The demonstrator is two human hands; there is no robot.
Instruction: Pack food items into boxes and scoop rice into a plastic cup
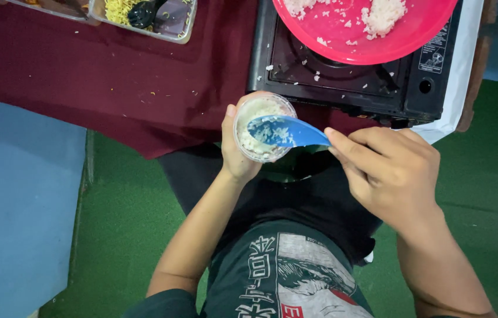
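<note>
My left hand grips a small clear plastic cup partly filled with white rice, held just in front of the table's edge. My right hand holds a blue plastic rice paddle whose blade lies across the cup's mouth, with rice grains stuck to it. Above them a pink round plate with clumps of white rice rests on a black portable gas stove.
The stove stands on a table with a dark red cloth. At the back left a clear container holds yellow noodles and a black spoon. Green floor covering and a blue mat lie below. My lap is under the cup.
</note>
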